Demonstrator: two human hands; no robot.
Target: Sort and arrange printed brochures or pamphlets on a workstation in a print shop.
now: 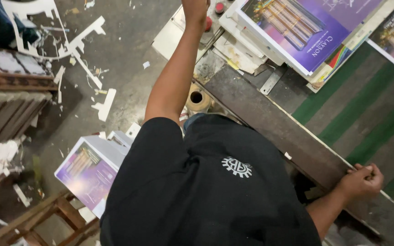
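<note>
My left hand reaches far forward to a pale control panel with red round buttons. The frame's top edge cuts off its fingers, so its grip is hidden. My right hand rests with curled fingers on the dark front edge of the work table and holds nothing loose. My black shirt with a white round emblem fills the lower middle. A stack of purple printed sheets lies on the table just right of my left hand.
A metal ruler lies by the stack. A brown cardboard roll stands below the table edge. The table top has green stripes. More purple sheets sit on a wooden stool. White paper offcuts litter the grey floor.
</note>
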